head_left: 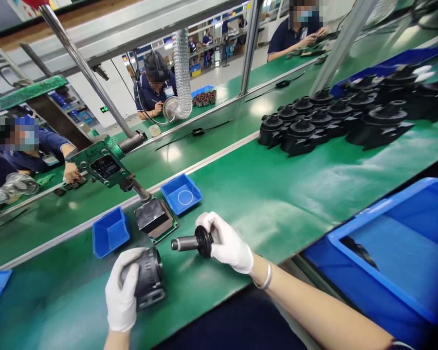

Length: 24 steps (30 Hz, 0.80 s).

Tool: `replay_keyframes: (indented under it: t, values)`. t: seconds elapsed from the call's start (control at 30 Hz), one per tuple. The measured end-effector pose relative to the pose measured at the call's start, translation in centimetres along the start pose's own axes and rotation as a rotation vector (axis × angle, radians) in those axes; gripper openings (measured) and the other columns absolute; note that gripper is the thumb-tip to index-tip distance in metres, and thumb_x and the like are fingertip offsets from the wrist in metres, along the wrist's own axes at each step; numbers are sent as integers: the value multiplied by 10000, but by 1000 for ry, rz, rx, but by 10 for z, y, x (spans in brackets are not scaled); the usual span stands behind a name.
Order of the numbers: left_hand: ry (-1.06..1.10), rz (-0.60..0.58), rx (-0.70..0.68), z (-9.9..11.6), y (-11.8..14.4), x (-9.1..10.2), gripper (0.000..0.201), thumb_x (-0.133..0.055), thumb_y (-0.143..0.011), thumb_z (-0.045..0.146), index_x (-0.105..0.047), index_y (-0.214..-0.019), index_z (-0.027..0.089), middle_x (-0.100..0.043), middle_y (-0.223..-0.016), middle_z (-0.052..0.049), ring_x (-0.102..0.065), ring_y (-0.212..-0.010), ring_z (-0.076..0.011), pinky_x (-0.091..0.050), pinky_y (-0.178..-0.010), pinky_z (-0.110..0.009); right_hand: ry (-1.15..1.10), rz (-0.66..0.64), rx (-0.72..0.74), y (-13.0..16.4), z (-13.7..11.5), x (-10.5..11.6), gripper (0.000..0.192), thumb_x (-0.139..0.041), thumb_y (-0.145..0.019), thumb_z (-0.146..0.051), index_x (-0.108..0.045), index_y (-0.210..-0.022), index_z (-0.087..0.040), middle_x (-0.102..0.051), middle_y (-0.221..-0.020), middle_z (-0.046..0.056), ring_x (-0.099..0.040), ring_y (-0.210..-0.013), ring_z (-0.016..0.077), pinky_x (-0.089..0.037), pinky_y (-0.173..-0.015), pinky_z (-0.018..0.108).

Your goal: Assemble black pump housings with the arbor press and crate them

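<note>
The green worktop (295,194) fills most of the view, w/ a long conveyor strip running diagonal from lower left to upper right. Behind it is a factory hall; other people in dark blue shirts sit at the far side, faces blurred. At right, a big blue bin (397,253) is cut off by the frame edge; sth dark lies inside, hard to make out. Further back stands a group of black housings (332,121), close together, approx. in two rows. A press fixture (105,167) on a tilted steel pole hangs over a small metal block (151,216). Two small blue trays (180,193) (110,232) sit just beside that block, one each side.

The left hand (122,291), in white glove, has its fingers closed around a black cylindrical housing (149,277), which is near the front edge; its open end faces right and a bit up.

The right hand (226,243), also gloved, grips a black shaft part (191,242) by its wide flange. The long axis is nearly horizontal, the narrow tip points left, toward the housing, not touching it. The end inside the palm is hidden.
</note>
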<state>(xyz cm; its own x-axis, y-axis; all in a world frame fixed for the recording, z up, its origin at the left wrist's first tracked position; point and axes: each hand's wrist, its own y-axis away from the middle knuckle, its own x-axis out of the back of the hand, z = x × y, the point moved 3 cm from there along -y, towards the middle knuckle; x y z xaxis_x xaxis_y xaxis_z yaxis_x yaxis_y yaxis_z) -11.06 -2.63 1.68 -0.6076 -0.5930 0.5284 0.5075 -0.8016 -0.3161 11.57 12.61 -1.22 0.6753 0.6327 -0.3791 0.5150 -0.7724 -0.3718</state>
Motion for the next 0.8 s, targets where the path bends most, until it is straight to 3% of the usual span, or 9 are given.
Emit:
replay_keyframes:
  t: [0.07, 0.17, 0.33, 0.6, 0.8]
  values:
    - [232, 168, 62, 1, 10, -3, 262, -474, -912, 438, -609, -990, 227, -675, -1071, -55, -644, -1019, -258, -518, -927, -410, 82, -54, 0, 6, 1, -9, 317, -654, -629, -155, -410, -822, -216, -455, -865, -5, -425, -745, 137, -377, -660, 267]
    - [404, 212, 112, 8, 16, -14, 254, -430, -928, 435, -582, -967, 236, -664, -1050, -51, -649, -1011, -264, -531, -927, -438, 153, -110, -29, 16, 3, -22, 312, -577, -599, -104, -381, -810, -222, -437, -868, -4, -416, -738, 137, -370, -649, 263]
    - [471, 137, -68, 21, 15, -15, 222, -505, -910, 394, -614, -983, 215, -652, -1062, -62, -641, -999, -268, -541, -875, -443, 269, -120, -77, 20, 3, -30, 324, -527, -552, -94, -358, -795, -227, -458, -847, -9, -420, -717, 136, -371, -636, 253]
    - [159, -157, -358, 39, 21, -18, 239, -592, -879, 311, -634, -1087, 203, -610, -1169, -107, -598, -1082, -304, -489, -897, -471, 536, -188, 12, 15, -11, -51, 353, -478, -483, -121, -362, -797, -233, -439, -818, -24, -423, -695, 144, -379, -646, 271]
    - [191, -130, -421, 43, 20, -18, 252, -566, -891, 314, -624, -1112, 208, -599, -1167, -114, -604, -1070, -319, -499, -868, -498, 569, -193, 48, 14, -16, -61, 363, -485, -485, -142, -362, -814, -236, -433, -843, -19, -433, -714, 147, -386, -647, 270]
